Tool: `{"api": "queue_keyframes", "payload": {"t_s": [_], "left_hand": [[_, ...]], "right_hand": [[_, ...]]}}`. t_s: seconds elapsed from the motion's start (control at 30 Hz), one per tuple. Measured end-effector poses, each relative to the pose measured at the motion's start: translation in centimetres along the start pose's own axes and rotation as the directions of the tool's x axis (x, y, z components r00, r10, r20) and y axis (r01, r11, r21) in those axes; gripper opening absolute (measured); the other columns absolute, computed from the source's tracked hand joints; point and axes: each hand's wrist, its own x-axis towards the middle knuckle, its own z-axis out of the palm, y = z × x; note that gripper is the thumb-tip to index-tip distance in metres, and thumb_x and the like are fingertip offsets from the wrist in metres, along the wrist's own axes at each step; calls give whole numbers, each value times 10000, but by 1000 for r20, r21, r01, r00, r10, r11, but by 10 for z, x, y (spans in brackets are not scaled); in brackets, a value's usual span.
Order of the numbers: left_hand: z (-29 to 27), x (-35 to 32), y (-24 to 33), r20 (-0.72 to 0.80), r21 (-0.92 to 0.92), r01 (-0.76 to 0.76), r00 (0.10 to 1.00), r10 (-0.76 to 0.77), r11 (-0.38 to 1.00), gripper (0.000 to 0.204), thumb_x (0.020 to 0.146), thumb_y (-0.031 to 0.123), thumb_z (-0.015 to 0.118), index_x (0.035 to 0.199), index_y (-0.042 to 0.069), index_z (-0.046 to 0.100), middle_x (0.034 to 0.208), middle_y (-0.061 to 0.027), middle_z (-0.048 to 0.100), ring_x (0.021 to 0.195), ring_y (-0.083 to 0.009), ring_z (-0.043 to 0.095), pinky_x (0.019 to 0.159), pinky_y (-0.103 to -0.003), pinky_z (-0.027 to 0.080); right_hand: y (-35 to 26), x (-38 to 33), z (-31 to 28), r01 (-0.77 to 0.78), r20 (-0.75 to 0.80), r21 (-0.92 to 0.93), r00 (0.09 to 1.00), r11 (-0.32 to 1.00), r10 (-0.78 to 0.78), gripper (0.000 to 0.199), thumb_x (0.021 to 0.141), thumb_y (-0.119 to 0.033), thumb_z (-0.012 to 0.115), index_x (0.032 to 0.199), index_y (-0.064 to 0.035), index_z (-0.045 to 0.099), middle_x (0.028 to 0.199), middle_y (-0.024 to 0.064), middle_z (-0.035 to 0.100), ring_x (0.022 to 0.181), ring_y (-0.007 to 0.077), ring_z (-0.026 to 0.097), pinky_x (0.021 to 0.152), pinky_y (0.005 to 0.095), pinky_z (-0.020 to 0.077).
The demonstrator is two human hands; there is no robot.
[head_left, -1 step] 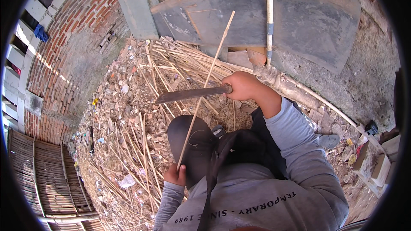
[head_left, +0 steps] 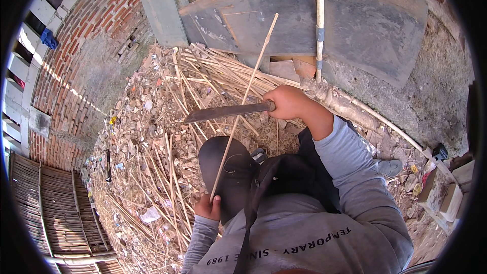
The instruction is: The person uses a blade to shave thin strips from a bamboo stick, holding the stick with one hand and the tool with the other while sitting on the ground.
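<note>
My left hand (head_left: 208, 207) grips the lower end of a long thin cane (head_left: 247, 91), which slants up and away to the right. My right hand (head_left: 286, 102) is closed on the handle of a long dark blade (head_left: 223, 113). The blade lies roughly level and points left, and its edge meets the cane about midway along it. My dark-trousered knee (head_left: 228, 172) sits just below the crossing. I cannot tell how deep the blade sits in the cane.
A heap of split canes (head_left: 208, 68) lies on rubble ahead. Grey slabs (head_left: 355, 15) and a white pipe (head_left: 319, 20) lean at the back, a brick wall (head_left: 76, 71) curves along the left, and a slatted bamboo panel (head_left: 56, 208) lies lower left. A grey shoe (head_left: 390, 166) rests at right.
</note>
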Motion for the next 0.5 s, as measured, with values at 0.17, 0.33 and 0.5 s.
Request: {"api": "queue_keyframes", "payload": {"t_s": [0.17,0.33,0.5], "left_hand": [[2,-1,-2,2,5,8,1000,-8,1000,412,917,422,633,811,23,623,632,-152,595,588,-329,619,557,-405,466],[1,1,6,-4,-16,14,1000,-15,1000,374,892,399,678,814,35,639,616,-136,610,577,-324,636,551,-399,482],[1,0,4,18,-10,33,999,-33,999,348,883,372,700,819,34,640,621,-126,618,568,-300,635,550,-381,484]], "right_hand": [[0,2,1,1,24,-10,1000,1000,-1,262,760,-325,740,934,-132,701,762,128,676,788,345,663,684,461,509],[1,2,3,1,33,-2,999,1000,-1,279,761,-326,741,967,-141,709,777,131,681,800,345,665,693,463,511],[2,3,5,3,41,7,999,1000,-3,297,758,-326,742,994,-149,714,799,135,687,820,343,670,702,456,520]]}}
